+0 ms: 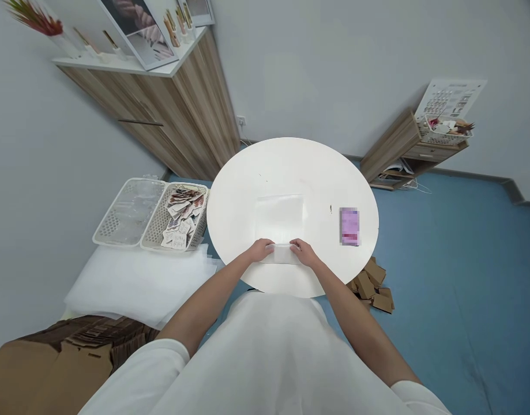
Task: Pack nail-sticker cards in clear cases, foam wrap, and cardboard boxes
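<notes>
My left hand and my right hand rest at the near edge of a round white table. Both have their fingers curled onto the two ends of a small white folded piece, apparently thin foam or plastic sheet. Just beyond it a clear, pale rectangular sheet lies flat on the tabletop. A small pink card or packet sits on the table to the right, apart from my hands.
Two white mesh baskets stand to the left, one with clear items, one with small printed packets. White foam sheets lie below them, cardboard nearer. Small brown boxes litter the blue floor. Wooden cabinets line the wall.
</notes>
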Demonstrator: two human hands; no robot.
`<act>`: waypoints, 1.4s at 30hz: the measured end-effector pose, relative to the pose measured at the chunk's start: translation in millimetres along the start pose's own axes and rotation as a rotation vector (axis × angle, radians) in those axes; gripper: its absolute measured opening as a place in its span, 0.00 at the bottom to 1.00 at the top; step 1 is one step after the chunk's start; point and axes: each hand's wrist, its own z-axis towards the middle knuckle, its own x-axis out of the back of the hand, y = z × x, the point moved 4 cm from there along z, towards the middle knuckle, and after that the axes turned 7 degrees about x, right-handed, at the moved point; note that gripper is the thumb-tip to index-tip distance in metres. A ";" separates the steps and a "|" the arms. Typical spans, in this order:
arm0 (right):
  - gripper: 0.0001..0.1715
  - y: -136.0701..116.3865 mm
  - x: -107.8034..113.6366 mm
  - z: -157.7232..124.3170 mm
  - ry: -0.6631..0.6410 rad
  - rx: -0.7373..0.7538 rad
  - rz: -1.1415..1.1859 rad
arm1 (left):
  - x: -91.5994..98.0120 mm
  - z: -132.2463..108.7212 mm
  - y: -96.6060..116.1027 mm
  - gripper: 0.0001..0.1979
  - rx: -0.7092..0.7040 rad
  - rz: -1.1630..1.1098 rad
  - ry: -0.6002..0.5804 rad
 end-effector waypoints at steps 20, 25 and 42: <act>0.18 9.7 7.9 5.4 0.351 0.081 -0.396 | 20.2 -12.9 -11.7 0.15 0.084 0.360 0.285; 0.14 -8.5 -5.4 -6.6 0.190 0.427 -0.550 | -0.2 -28.9 16.8 0.18 -0.327 0.592 0.323; 0.19 -23.3 -6.9 -19.2 -0.212 0.240 -0.317 | -12.0 -31.0 26.8 0.21 -0.210 0.329 0.065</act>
